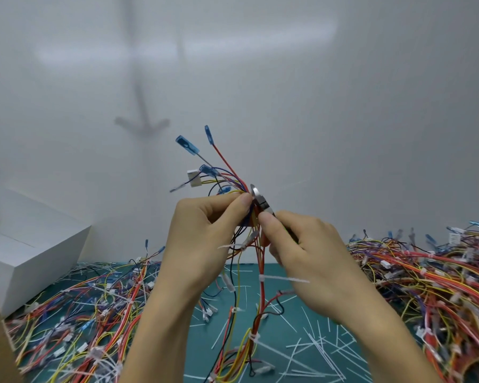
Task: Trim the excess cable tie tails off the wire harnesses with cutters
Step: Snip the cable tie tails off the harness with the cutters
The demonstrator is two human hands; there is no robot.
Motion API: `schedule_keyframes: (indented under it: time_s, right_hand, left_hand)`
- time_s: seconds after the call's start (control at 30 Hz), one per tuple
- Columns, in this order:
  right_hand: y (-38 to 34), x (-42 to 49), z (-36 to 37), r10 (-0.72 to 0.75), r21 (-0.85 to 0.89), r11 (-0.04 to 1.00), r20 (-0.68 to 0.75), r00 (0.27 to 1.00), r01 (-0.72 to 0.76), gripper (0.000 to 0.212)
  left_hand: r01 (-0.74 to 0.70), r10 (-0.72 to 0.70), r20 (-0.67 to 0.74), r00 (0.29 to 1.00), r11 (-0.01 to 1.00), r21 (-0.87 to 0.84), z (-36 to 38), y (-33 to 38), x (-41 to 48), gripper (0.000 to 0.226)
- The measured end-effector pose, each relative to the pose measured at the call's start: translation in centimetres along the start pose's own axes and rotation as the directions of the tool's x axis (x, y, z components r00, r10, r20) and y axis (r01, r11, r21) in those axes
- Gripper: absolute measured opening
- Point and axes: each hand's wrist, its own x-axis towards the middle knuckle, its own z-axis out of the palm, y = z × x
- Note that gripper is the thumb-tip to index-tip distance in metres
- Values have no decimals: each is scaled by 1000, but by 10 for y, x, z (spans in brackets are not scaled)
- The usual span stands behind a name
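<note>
Left hand (202, 230) grip pinches wire harness (262, 268) above bench (288, 308). Right hand (302, 244) grip clasps cutters (260, 199), blades against harness beside left thumb. Cut tails (324, 352) litter bench.

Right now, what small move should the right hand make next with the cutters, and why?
Probably lower the cutters to the white tail below the right hand: it sticks out uncut from the harness that the left hand holds. I see no tail at the blades.

Multicoloured wire harness (238, 182) upright in left hand (205, 228), white tie tails (285, 279) jutting sideways below. Silver cutters (257, 196) in right hand (302, 244), against the bundle.
</note>
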Motion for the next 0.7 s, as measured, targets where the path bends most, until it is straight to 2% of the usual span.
schedule_keyframes:
  time_s: [0.13,0.2,0.27,0.4,0.7]
  right_hand:
    - [3,2,-4,134,238,956,168,977,-172,53]
    - [4,2,-6,150,277,939,206,967,-205,51]
    - [3,2,-7,117,208,966,179,977,-154,51]
    - [1,1,-5,58,-51,997,88,994,-54,50]
    - [-1,-2,-6,20,-112,994,77,997,-11,50]
  left_hand:
    - [-1,0,7,1000,1000,24,-1,-3,1,25]
    - [-3,3,6,1000,1000,28,0,-4,1,25]
    - [-5,7,-32,999,999,39,2,-6,1,25]
    - [15,-6,-126,992,998,68,3,-11,2,25]
    - [16,6,-135,991,987,158,-1,-12,3,24]
